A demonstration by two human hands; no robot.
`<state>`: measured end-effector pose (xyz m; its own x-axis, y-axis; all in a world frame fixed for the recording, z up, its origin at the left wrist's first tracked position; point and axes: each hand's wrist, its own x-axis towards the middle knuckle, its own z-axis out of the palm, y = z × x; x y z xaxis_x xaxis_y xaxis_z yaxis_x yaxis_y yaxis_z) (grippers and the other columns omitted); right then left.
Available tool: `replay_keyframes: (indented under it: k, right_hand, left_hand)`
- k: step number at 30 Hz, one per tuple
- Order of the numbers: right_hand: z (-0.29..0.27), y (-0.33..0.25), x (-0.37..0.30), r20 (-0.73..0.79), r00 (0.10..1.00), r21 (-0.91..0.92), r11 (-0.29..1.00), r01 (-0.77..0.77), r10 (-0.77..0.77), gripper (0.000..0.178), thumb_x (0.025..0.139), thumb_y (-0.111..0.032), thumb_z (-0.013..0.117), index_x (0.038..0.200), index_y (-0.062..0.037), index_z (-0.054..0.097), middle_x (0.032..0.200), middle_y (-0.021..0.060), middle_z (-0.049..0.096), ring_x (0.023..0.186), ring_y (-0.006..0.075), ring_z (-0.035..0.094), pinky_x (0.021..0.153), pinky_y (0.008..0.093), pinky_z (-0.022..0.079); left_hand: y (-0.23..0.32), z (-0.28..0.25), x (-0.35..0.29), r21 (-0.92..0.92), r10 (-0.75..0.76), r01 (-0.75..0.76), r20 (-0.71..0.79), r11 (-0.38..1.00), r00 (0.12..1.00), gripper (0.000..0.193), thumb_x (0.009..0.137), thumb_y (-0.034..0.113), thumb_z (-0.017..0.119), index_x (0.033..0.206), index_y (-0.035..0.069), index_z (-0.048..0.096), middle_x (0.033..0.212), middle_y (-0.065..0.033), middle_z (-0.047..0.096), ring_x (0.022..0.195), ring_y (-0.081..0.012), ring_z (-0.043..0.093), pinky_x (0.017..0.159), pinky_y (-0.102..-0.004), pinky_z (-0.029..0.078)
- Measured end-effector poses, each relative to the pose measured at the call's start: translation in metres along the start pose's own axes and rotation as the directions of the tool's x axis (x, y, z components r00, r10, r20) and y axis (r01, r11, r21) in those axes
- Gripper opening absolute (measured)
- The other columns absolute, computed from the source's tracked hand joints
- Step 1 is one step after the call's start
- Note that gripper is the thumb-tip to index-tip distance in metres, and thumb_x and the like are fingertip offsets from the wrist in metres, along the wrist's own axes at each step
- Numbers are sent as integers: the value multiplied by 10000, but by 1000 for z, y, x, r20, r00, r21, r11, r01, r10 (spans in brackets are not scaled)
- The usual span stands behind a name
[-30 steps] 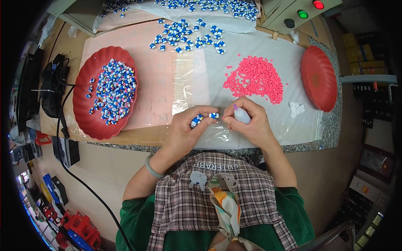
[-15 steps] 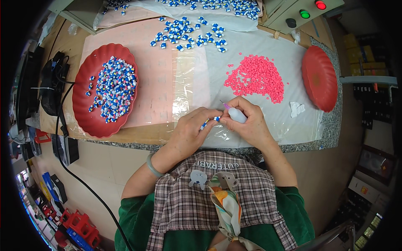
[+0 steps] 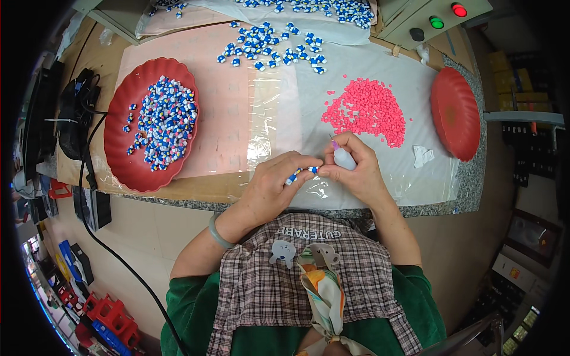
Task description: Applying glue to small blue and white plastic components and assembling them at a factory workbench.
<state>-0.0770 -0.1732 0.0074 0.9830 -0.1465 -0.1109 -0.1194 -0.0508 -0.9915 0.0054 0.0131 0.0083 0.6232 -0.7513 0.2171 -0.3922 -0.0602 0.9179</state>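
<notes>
Head: open sheet [image 3: 415,181] flanks fingers [image 3: 351,145] near table edge [image 3: 424,209]

There are two hands: one left hand [image 3: 274,181] and one right hand [image 3: 360,169]. One bottle [image 3: 344,158] shows, with one needle [image 3: 331,137]. The left hand has at least two blue pieces [image 3: 313,169], though its fingers may hide more. Other blue pieces make three groups, on the left dish [image 3: 122,163], the table [image 3: 217,184] and at the top edge, each too crowded to count. Pink pieces [image 3: 363,107] form one uncountable pile. The right dish [image 3: 456,115] makes two dishes. Three buttons [image 3: 437,22], one scrap [image 3: 423,156], one bracelet [image 3: 218,232], one apron [image 3: 255,285] and one scarf [image 3: 325,292] appear.
</notes>
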Motion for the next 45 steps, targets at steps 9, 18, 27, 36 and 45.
replay_keyframes:
  k: [9, 18, 27, 36, 45]
  right_hand:
    - [13, -7, 2, -52, 999, 24, 1000, -3, 5, 283, 795, -31, 736, 985, -45, 526, 797, 16, 555, 652, 53, 517, 544, 202, 417]
    - [-3, -3, -8, -92, 991, 120, 989, -83, 94, 97, 873, -29, 624, 938, -37, 552, 746, -5, 554, 592, 52, 500, 518, 202, 390]
    - [-13, 6, -17, -135, 986, 8, 995, -98, 98, 80, 872, -34, 644, 911, -25, 575, 747, -6, 570, 604, 49, 519, 540, 207, 431]
    - [-18, 10, -22, -129, 991, -79, 996, -49, 39, 103, 849, -30, 664, 916, -22, 585, 783, -4, 588, 627, 61, 539, 560, 212, 454]
    - [-33, 6, -20, -233, 968, -109, 991, 73, -97, 129, 850, -28, 632, 973, -8, 598, 878, 11, 608, 799, 87, 563, 733, 238, 458]
  left_hand:
    - [0, -6, -6, -378, -273, 274, 58, 884, 960, 184, 907, 58, 614, 1085, 18, 636, 867, -90, 673, 687, -137, 585, 580, -255, 445]
    - [0, -121, -14, -77, -307, 323, -576, 943, 757, 115, 887, 57, 581, 989, 41, 634, 966, -83, 659, 782, -107, 585, 635, -212, 437]
    - [-23, -105, 35, 793, 235, 62, -253, 606, 939, 248, 831, 46, 629, 1079, 45, 625, 1256, -166, 543, 1317, -405, 374, 1024, -530, 341]
    - [-51, -54, 128, 667, 125, 126, -315, 735, 941, 486, 872, 164, 627, 1311, -2, 496, 1448, -269, 324, 1371, -499, 238, 1062, -623, 274]
    - [-95, -109, 267, 790, 203, 131, -308, 600, 930, 431, 865, 278, 635, 1231, 66, 556, 1331, -176, 466, 1296, -416, 369, 979, -586, 387]
